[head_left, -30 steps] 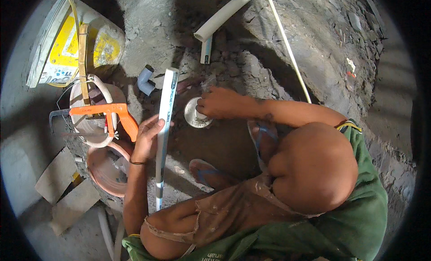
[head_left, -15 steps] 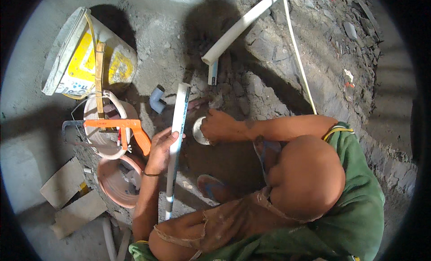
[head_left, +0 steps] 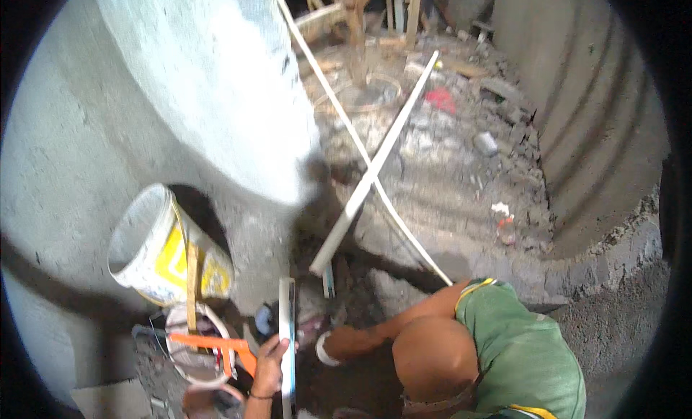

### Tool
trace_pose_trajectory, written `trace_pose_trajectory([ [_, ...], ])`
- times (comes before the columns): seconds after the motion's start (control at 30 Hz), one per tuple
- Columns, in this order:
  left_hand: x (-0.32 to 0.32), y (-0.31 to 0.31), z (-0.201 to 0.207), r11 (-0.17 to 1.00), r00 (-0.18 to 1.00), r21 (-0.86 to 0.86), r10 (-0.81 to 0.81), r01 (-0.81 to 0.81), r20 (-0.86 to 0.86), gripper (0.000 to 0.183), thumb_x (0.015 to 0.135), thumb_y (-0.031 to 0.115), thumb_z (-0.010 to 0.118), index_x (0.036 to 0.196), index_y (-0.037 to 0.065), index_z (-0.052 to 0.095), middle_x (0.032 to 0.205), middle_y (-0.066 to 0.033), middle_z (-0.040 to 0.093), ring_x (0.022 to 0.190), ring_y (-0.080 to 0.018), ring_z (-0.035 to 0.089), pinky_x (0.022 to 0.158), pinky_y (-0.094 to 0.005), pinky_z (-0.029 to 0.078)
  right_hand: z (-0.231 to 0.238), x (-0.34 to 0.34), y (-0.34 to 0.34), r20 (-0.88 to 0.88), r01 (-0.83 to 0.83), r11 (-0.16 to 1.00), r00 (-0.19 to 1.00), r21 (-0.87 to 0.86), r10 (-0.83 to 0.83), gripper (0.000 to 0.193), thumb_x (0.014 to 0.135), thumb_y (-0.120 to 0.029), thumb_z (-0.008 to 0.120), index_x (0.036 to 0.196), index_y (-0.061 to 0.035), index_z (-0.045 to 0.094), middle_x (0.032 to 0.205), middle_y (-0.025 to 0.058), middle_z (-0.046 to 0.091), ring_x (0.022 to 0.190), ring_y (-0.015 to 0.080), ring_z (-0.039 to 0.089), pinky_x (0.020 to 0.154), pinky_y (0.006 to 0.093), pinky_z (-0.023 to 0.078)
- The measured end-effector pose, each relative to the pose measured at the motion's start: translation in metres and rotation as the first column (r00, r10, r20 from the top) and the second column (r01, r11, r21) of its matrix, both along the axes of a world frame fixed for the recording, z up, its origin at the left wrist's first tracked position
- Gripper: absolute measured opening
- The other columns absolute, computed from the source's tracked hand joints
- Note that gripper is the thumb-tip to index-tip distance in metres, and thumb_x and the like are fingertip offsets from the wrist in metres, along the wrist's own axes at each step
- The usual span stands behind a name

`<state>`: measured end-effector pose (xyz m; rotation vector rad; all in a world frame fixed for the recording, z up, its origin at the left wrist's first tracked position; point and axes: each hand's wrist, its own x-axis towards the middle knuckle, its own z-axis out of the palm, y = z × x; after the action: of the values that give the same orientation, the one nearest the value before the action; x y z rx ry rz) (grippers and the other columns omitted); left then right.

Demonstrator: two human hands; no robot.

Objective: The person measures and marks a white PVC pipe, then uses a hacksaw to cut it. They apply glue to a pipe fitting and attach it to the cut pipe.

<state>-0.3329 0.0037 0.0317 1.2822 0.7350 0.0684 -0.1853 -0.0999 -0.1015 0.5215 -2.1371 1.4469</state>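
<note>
My left hand (head_left: pixel 269 364) is closed around a white pipe (head_left: pixel 287 311), which stands nearly upright and has a blue stripe of marking along it. Close to the pipe, my right hand (head_left: pixel 346 343) has its fingers bent over a round white thing (head_left: pixel 326 351); its kind cannot be made out. Just left of the pipe's upper part lies a grey elbow fitting (head_left: pixel 264 319). An orange-handled hacksaw (head_left: pixel 216 342) rests across a pinkish bucket (head_left: pixel 205 368) beside my left hand. Beyond my hands, a short piece of pipe (head_left: pixel 329 281) stands in the dirt.
A white and yellow bucket (head_left: pixel 162 246) lies tilted by the wall at left. One long thick pipe (head_left: pixel 360 192) and a thin one (head_left: pixel 404 230) cross ahead. Rubble (head_left: pixel 497 116) covers the ground beyond, with a concrete wall (head_left: pixel 591 116) on the right. My bent knee (head_left: pixel 436 358) is beside my right arm.
The view has tilted up, so my hands and the buckets sit lower in the picture and more of the space ahead shows. Both hands keep their holds.
</note>
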Motion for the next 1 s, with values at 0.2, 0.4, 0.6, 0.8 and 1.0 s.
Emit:
trace_pose_trajectory([
  [0.2,0.005,0.02,0.011,0.998,0.999,-0.029,-0.05,0.05,-0.003,0.025,0.1,0.025,0.062,0.103,0.001,0.067,0.084,-0.0057,0.069,0.072,-0.0136,0.063,0.066,-0.0272,0.05,-0.003,-0.005,-0.052,0.487,0.677,0.275,-0.142,0.683,-0.862,0.018,0.082,-0.015,0.069,0.095,-0.0038,0.068,0.094,0.0156,0.069,0.089,0.033,0.07,0.074,0.0475,0.056],
  [0.4,0.034,0.003,0.042,0.972,0.997,0.23,-0.041,0.053,-0.058,0.035,0.1,0.035,0.063,0.097,0.001,0.07,0.078,0.0002,0.062,0.068,-0.01,0.051,0.064,-0.0263,0.042,-0.028,-0.012,-0.055,0.609,0.54,0.418,-0.237,0.73,-0.757,0.013,0.087,-0.019,0.067,0.087,-0.0067,0.071,0.085,0.0109,0.069,0.084,0.0313,0.07,0.068,0.0446,0.056],
  [0.6,0.004,0.027,0.054,0.859,0.987,0.51,-0.11,0.037,0.113,0.03,0.103,0.032,0.052,0.098,0.005,0.064,0.085,-0.0062,0.066,0.08,-0.0166,0.062,0.076,-0.0323,0.05,0.016,0.009,-0.045,0.374,0.476,0.236,-0.22,0.847,-0.901,0.017,0.085,-0.02,0.069,0.081,-0.0037,0.071,0.078,0.0134,0.068,0.079,0.0331,0.07,0.066,0.0466,0.056],
  [0.8,0.023,0.019,0.102,0.918,0.997,0.393,0.021,-0.05,0.078,0.04,0.104,0.039,0.052,0.104,0.0,0.064,0.085,-0.0059,0.068,0.075,-0.0123,0.061,0.072,-0.0269,0.049,0.009,0.011,-0.062,0.384,0.472,0.215,-0.297,0.855,-0.874,0.02,0.079,-0.022,0.073,0.078,-0.0023,0.07,0.074,0.0173,0.067,0.074,0.0353,0.07,0.066,0.0487,0.055],
  [1.0,-0.02,0.047,0.146,0.943,0.97,0.252,0.18,-0.217,0.165,0.035,0.104,0.031,0.054,0.112,-0.002,0.062,0.089,-0.0089,0.069,0.074,-0.0136,0.063,0.07,-0.0268,0.053,0.069,0.031,-0.025,0.461,0.704,0.168,-0.249,0.69,-0.852,0.02,0.08,-0.024,0.072,0.087,-0.0043,0.071,0.074,0.0176,0.068,0.076,0.0365,0.071,0.063,0.0485,0.056],
])
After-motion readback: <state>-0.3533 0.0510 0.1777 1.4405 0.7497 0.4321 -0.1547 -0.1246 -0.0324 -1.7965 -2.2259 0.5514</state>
